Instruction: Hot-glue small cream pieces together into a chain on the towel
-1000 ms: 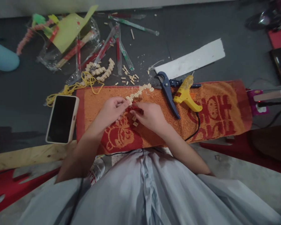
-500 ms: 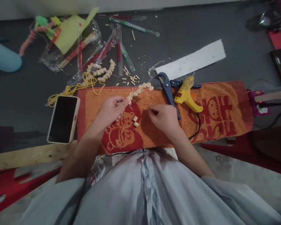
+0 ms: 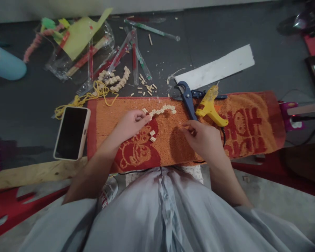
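Note:
My left hand (image 3: 132, 123) is closed, its thumb and fingertips on the near end of a wavy chain of small wooden pieces (image 3: 162, 110). The chain stretches right across the orange and red towel (image 3: 170, 140). Just beyond these fingers lies a small wooden block (image 3: 145, 110), and two more blocks (image 3: 152, 136) rest on the towel nearer me. My right hand (image 3: 201, 138) hovers over the towel with its thumb and forefinger slightly apart and the other fingers curled; nothing shows between them. Close beyond it are a blue-handled cutter (image 3: 188, 99) and a yellow glue gun (image 3: 210, 108).
A phone (image 3: 71, 133) lies left of the towel, beside yellow string (image 3: 80, 100). Further back are wooden chains (image 3: 120, 80), loose wooden bits (image 3: 149, 87), plastic-wrapped sticks (image 3: 133, 52) and a white strip (image 3: 216, 66). A blue bottle (image 3: 6, 63) stands far left.
My right hand has moved right and its thumb and forefinger have parted. My left hand has shifted slightly right with the chain, which now lies lower and flatter. A small block beyond it has come into view.

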### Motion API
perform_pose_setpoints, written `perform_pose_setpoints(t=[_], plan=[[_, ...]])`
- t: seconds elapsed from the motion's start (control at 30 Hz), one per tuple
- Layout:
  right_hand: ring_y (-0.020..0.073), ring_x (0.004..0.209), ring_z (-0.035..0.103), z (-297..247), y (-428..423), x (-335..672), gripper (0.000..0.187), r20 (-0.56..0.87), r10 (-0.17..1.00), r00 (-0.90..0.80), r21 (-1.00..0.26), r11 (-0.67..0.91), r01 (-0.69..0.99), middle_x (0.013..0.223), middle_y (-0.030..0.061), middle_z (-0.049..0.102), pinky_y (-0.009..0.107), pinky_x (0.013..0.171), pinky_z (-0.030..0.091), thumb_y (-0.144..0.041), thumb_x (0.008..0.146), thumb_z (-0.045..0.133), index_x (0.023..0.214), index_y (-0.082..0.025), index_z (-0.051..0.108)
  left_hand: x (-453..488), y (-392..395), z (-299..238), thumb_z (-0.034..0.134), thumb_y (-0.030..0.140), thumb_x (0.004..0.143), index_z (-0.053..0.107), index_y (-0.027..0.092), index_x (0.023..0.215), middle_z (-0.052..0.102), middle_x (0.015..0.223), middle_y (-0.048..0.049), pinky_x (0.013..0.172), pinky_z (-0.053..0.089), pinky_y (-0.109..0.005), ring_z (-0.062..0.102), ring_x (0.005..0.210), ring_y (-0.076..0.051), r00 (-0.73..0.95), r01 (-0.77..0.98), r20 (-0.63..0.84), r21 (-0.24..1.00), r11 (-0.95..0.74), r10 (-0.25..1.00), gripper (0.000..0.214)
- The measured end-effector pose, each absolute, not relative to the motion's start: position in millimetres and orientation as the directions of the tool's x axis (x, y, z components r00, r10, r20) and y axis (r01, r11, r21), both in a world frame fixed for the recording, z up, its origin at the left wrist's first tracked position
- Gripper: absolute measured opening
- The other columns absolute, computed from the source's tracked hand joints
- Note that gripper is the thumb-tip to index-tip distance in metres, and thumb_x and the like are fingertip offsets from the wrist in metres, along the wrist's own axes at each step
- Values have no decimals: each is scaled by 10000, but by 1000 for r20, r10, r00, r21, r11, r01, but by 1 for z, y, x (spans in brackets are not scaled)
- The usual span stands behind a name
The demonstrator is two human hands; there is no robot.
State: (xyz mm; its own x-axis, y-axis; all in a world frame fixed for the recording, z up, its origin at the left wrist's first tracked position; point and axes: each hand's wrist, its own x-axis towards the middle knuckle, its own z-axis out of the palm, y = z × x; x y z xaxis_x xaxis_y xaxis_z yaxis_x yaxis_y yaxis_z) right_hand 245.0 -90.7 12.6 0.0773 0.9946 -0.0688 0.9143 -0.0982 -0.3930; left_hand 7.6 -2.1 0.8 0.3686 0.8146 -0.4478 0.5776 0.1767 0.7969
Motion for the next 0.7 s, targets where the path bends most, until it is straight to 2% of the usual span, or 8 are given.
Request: perform_pose_setpoints(t=[0.07,0.17,0.27,0.4,0.47,0.6,0.7], plan=[[179,585,605,16,-90,247,219,-17,997,76,-393,-77,916,680,40,700,267,551,301,-358,890,581,857,-195,722,9,-1,-1,541,460,887,534,195,700,423,483,71,430,257,-222,395,396,-83,379,627,-421,772,105,824,325],[164,513,532,18,-89,248,359,13,999,34,-358,-27,933,548,32,601,280,527,243,-392,920,524,628,-198,598,10,0,-3,527,486,891,543,198,721,421,477,70,443,252,-230,393,398,-91,381,656,-426,750,84,820,335],[163,523,535,17,-85,247,340,21,1000,14,-369,-6,929,560,33,607,279,531,250,-369,908,527,616,-202,574,9,1,-3,497,491,906,508,209,721,392,469,76,428,259,-229,401,380,-97,367,657,-473,742,137,801,337],[181,615,615,16,-76,242,130,8,999,46,-430,-39,902,718,33,702,265,570,331,-299,852,597,847,-198,679,9,0,-3,476,514,915,498,210,729,388,491,73,418,277,-220,411,387,-96,350,633,-469,757,164,811,357],[194,634,633,16,-69,239,186,-4,999,46,-424,-43,905,753,32,716,271,578,352,-280,845,608,986,-188,689,9,-1,-2,468,503,920,500,208,727,411,507,67,418,297,-214,420,392,-93,345,616,-457,769,170,820,354],[252,694,669,16,-52,234,381,-55,998,1,-310,-18,950,785,69,743,303,578,358,-273,870,591,1225,-143,642,8,-3,-1,469,454,922,548,202,745,472,515,54,417,318,-208,451,403,-98,317,627,-458,759,179,831,318],[265,704,676,14,-41,231,460,-98,994,-38,-274,10,962,795,78,756,310,592,373,-258,879,583,1326,-151,603,5,-4,0,475,454,922,601,199,760,501,502,46,437,330,-210,477,426,-109,314,639,-438,753,154,842,327]])
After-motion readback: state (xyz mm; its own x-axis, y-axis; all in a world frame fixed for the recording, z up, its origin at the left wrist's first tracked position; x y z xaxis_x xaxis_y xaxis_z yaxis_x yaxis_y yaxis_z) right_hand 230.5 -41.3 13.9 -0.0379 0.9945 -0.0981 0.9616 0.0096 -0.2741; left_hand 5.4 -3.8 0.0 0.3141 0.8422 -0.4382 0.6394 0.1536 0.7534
